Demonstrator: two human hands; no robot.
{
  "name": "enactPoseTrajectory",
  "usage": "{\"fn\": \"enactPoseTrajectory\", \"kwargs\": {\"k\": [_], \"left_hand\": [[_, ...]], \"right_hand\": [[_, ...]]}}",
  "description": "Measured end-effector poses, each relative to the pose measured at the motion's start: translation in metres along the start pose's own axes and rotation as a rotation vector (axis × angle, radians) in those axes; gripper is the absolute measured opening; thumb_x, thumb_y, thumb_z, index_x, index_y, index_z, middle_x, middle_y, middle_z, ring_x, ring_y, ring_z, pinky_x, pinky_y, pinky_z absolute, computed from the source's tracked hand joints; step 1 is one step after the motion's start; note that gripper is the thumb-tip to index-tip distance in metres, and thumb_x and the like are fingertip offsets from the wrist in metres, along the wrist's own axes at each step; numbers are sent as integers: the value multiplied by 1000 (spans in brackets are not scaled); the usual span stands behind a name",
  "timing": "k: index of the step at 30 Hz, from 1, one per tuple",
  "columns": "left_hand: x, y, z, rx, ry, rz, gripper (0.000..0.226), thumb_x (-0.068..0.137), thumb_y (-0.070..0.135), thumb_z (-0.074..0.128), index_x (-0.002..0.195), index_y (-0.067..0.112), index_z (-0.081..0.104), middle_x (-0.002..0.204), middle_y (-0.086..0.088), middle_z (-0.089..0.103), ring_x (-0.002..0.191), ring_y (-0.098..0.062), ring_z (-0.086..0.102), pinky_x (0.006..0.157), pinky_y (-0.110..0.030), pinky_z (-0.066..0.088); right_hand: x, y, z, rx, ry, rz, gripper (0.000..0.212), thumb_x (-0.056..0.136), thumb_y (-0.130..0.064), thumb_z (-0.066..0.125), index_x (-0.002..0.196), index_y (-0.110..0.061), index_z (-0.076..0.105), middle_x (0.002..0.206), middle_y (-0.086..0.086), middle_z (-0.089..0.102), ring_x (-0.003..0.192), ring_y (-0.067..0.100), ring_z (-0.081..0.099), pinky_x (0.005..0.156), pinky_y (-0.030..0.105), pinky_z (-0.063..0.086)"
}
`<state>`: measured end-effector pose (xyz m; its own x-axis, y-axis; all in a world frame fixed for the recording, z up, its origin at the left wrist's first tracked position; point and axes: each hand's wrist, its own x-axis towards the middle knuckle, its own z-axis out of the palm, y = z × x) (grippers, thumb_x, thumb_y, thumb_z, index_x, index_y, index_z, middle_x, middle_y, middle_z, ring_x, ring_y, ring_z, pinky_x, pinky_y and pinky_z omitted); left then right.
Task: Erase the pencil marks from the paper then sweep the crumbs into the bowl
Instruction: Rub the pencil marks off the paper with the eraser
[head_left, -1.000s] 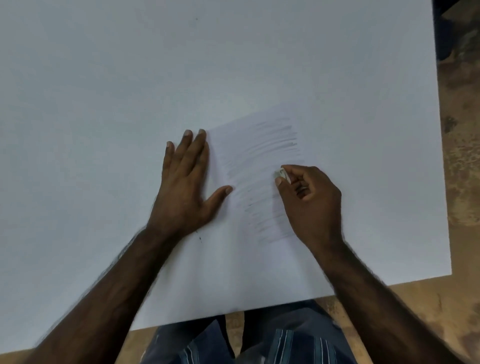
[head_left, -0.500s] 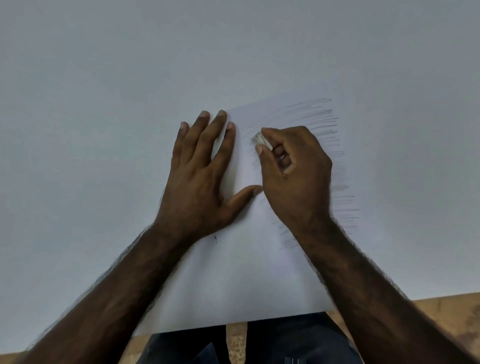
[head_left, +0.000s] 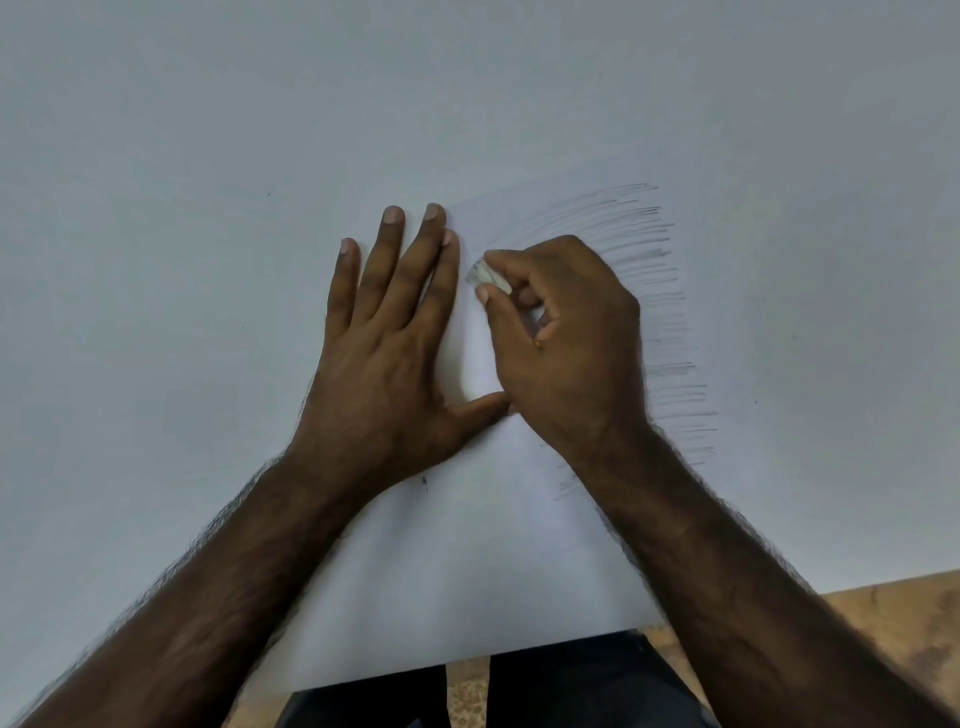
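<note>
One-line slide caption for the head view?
Left hand flat on the paper; right hand pinches an eraser beside remaining pencil marks.

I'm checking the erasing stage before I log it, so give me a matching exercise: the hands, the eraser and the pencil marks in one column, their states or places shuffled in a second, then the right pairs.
Column one:
1. left hand
2. right hand
3. eraser
4. pencil marks

Column two:
A. grey strokes showing past the right hand, toward the right edge of the paper
B. pinched between thumb and fingertips
C. lies flat, fingers straight, at the paper's left edge
D. curled, holding the eraser on the paper

Pairs: 1-C, 2-D, 3-B, 4-A
</note>
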<state>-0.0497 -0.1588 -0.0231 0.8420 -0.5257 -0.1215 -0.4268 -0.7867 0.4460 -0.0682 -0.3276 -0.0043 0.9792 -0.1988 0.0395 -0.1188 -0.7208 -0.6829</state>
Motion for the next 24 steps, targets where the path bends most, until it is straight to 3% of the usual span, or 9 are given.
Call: {"fn": "enactPoseTrajectory", "kwargs": {"k": [2,4,6,9,14,20,24], "left_hand": [[0,1,0,-11,7,-6,116,92,85,42,170,1,24,181,-14,13,169,-36,2,135,-60,2],[0,0,0,-9,-10,-12,121,90,89,43,171,2,21,182,-12,10,169,-34,-1,135,-59,0],[1,0,0,-6,-33,-23,126,86,92,46,172,5,15,183,-9,5,169,-32,-6,135,-58,-4],[1,0,-1,-10,-48,-42,130,84,93,51,173,9,10,183,-6,0,169,-29,-11,135,-57,-8],[0,2,-2,-47,-23,-54,122,86,87,48,172,6,18,183,-7,7,169,-31,-5,135,-58,-4],[1,0,-2,-10,-74,-52,131,82,94,50,174,10,7,183,-5,-3,168,-30,-14,135,-58,-7],[0,2,-3,-23,-48,-50,125,85,90,48,173,7,15,183,-7,4,169,-33,-7,135,-60,-4]], "right_hand": [[1,-2,2,-40,-41,-50,15,99,-11,74,112,-6,79,102,6,74,95,21,67,87,20,48],[5,2,1,-82,-20,-75,14,97,-8,73,109,-6,80,100,9,75,94,27,67,88,27,47],[14,14,-6,-115,82,-44,13,96,-7,73,106,-8,81,98,10,75,93,30,67,87,36,51],[21,25,-14,-123,201,21,10,95,-8,74,103,-8,80,95,6,75,90,25,67,86,37,53],[0,2,8,-105,-8,-131,12,95,-7,75,105,-3,80,92,14,71,87,32,64,83,34,46],[27,30,-13,-219,276,30,8,96,-14,74,94,-10,80,83,8,70,79,22,62,77,44,52],[10,5,8,-183,89,-86,8,94,-15,75,98,-9,81,84,13,69,81,35,63,75,49,50]]}}
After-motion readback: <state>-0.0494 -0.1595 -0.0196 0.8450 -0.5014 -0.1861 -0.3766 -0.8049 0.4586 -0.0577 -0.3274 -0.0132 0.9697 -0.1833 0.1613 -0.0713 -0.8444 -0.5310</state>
